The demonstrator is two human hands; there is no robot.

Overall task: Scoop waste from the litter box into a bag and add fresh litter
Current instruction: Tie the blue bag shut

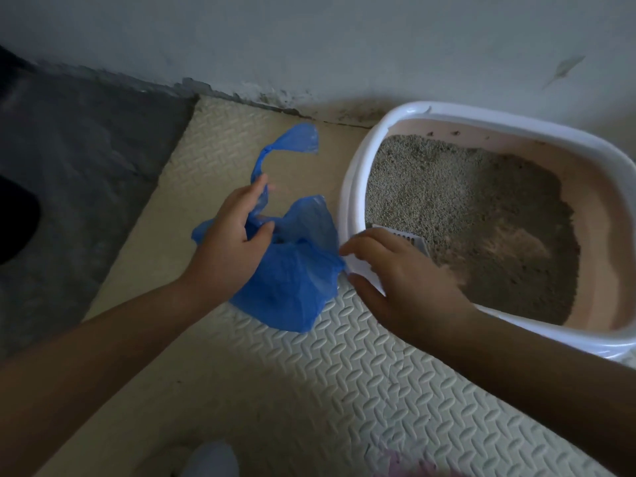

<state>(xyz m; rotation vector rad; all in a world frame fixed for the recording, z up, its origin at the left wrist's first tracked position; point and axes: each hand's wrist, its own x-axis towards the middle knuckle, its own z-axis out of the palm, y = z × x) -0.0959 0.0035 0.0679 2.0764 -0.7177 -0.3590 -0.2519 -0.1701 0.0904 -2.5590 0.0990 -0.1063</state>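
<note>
A blue plastic bag (292, 280) sits on the cream mat just left of the litter box. My left hand (229, 242) grips the bag's mouth by one twisted handle, whose loose end sticks up toward the wall. The litter box (354, 187) has a white rim and a pink inside, with grey-brown litter (464, 208) heaped unevenly. A white slotted scoop (409, 237) rests in the box's near-left corner. My right hand (399, 273) lies over the box rim and the scoop's handle with fingers spread; whether it grips the scoop is hidden.
A cream textured mat (309, 390) covers the floor under the bag and box. Dark bare floor (79, 173) lies to the left. A pale wall (309, 39) with a stained base stands right behind the box. Blurred light shapes show at the bottom edge.
</note>
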